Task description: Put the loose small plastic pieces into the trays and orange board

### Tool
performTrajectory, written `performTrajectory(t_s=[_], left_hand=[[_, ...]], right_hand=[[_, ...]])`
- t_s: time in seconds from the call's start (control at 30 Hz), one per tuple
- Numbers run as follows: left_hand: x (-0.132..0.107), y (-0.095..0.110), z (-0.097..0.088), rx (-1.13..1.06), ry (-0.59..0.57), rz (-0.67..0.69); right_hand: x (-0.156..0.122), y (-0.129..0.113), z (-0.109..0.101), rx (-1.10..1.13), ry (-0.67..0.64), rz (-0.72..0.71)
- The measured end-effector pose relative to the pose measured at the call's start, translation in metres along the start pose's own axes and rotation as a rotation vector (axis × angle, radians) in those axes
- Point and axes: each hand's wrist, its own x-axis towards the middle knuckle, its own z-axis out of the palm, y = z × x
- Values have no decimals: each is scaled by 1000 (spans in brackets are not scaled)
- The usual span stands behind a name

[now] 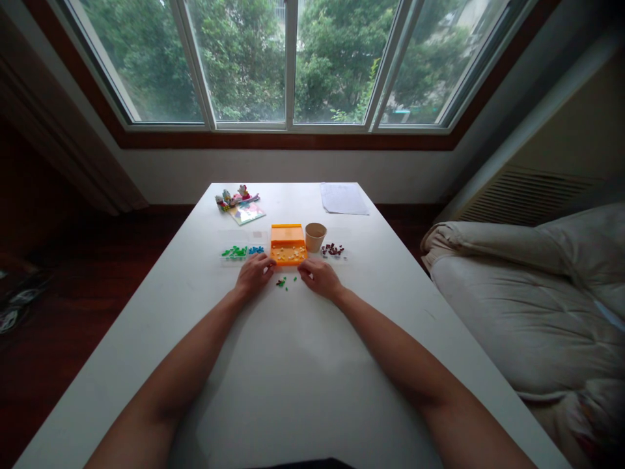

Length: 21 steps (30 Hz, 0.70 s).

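Note:
An open orange plastic box (pixel 288 242) with its lid raised sits near the middle of the white table, small pale pieces scattered in its front part. My left hand (pixel 254 273) is closed with its fingertips at the box's near left corner. At the near right corner, the curled fingers of my right hand (pixel 319 277) touch the box too. Between my hands, on the tabletop, lies a little group of green and dark pieces (pixel 282 282). A clear tray holds green pieces (pixel 235 252) and blue pieces (pixel 256 250) left of the box. Brown pieces (pixel 333 249) lie on the right.
A brown paper cup (pixel 315 237) stands right behind the box's right side. Small colourful figures (pixel 234 198) and a card (pixel 247 212) lie at the table's back left, paper sheets (pixel 344 198) at the back right. A cushioned sofa (pixel 527 299) flanks the table's right side.

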Motion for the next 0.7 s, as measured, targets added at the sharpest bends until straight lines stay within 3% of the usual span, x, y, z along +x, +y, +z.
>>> performTrajectory(t_s=[0.2,0.5,0.7], left_hand=[[-1,-1,-1,36,0,-34],[-4,9,6,-12,-108,117],[-4,12,10,-50,-110,131]], right_hand=[[-1,-3,0,-21,-160,-58],[-1,3,9,-77,-136,-39],[0,1,10,-84,-165,-81]])
